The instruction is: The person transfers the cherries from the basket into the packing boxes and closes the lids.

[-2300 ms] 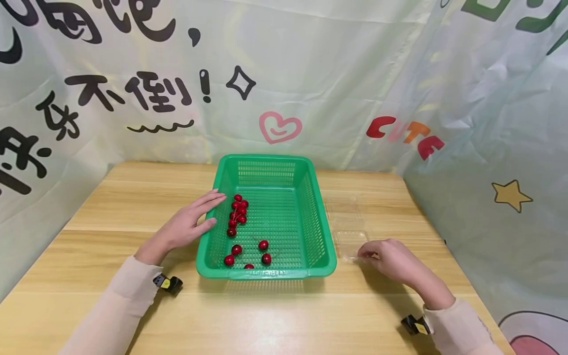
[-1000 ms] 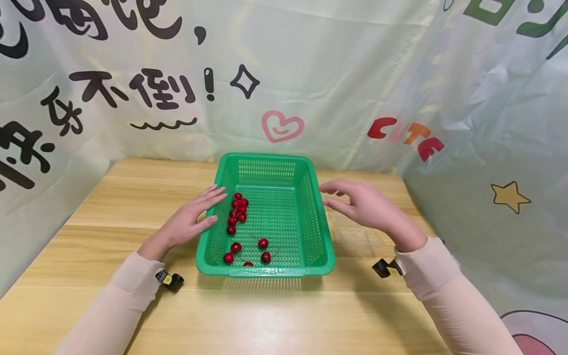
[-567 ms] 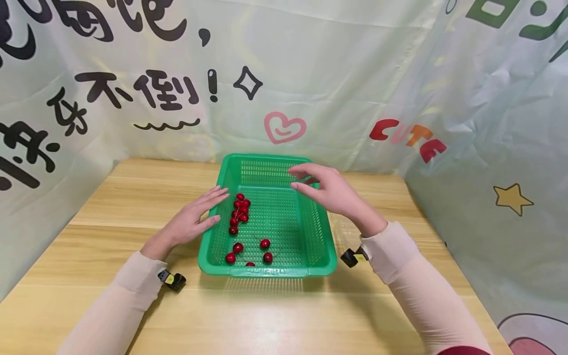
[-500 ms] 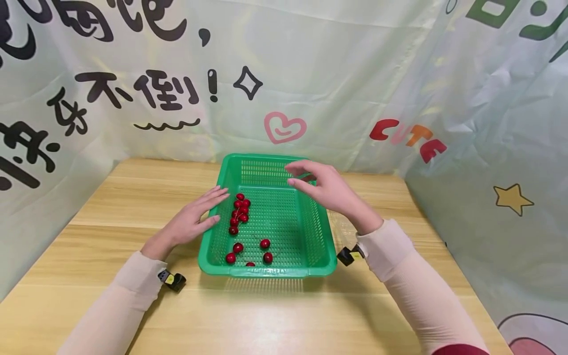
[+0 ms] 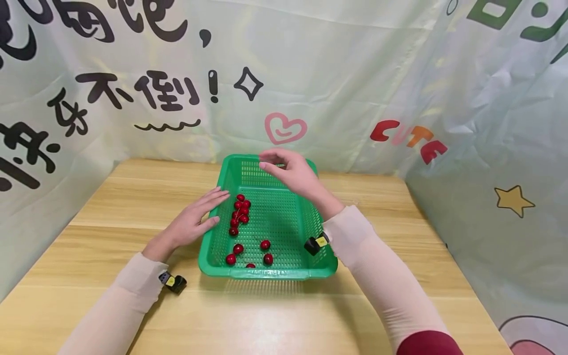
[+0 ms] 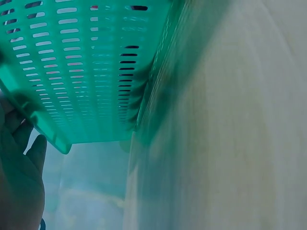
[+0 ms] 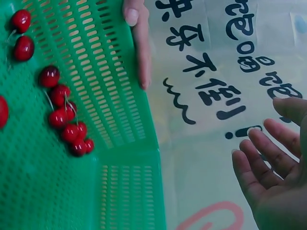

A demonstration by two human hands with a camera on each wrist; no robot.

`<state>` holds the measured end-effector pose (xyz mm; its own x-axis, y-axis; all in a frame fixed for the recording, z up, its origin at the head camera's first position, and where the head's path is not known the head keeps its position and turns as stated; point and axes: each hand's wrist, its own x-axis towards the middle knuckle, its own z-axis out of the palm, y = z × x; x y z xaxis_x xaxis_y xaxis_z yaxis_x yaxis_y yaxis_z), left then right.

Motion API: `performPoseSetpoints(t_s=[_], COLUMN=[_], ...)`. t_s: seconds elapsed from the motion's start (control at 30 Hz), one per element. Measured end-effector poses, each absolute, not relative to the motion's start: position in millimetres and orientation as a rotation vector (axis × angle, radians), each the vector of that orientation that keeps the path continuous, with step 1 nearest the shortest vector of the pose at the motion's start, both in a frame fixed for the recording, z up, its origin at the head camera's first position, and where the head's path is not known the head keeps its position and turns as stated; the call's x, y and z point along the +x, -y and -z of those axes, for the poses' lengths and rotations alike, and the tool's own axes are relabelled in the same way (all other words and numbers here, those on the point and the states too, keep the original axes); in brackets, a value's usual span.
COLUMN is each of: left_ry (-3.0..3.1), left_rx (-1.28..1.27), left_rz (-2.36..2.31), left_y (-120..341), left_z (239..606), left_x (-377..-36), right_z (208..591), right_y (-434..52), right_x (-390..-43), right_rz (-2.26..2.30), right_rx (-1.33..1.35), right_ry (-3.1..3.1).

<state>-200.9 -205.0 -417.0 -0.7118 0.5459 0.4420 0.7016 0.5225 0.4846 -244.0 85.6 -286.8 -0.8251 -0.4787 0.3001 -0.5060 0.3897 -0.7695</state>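
A green perforated plastic basket [image 5: 276,272] stands on the wooden table. Along its left side lies a cluster of red cherries [image 5: 240,212], and several more are scattered near its front. My left hand [image 5: 188,223] rests on the left rim with fingers straight and thumb apart; in the left wrist view the hand [image 6: 21,167] appears beside the basket's outer wall. Over the far part of the basket my right hand [image 5: 293,171] hovers, holding nothing. The right wrist view shows that hand [image 7: 273,175] with its fingers spread and slightly bent, away from the cherries [image 7: 64,112].
A printed cloth [image 5: 337,88] hangs behind the table [image 5: 146,197] and along both sides. My right sleeve [image 5: 377,276] crosses over the basket's right rim and covers part of the table there. A small black camera [image 5: 316,243] sits on each wrist.
My right hand has left the clear plastic container on the right, risen, and moved leftward over the basket's far end. The left hand and the cherries stay where they were.
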Motion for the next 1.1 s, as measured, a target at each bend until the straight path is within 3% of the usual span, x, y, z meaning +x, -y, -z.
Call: performPoseSetpoints(t_s=[0.6, 1.1], left_ry=[2.527, 2.509], left_rx=[-1.055, -1.068], left_rz=[0.988, 1.004], left_y=[205.2, 205.1], left_z=[418.5, 421.2], left_x=[-201.3, -204.0], right_z=[339.9, 377.8], right_y=[-44.3, -39.1], right_x=[-270.2, -289.4], right_rz=[-1.467, -1.428], right_rx=[0.836, 0.709], right_ry=[2.798, 2.980])
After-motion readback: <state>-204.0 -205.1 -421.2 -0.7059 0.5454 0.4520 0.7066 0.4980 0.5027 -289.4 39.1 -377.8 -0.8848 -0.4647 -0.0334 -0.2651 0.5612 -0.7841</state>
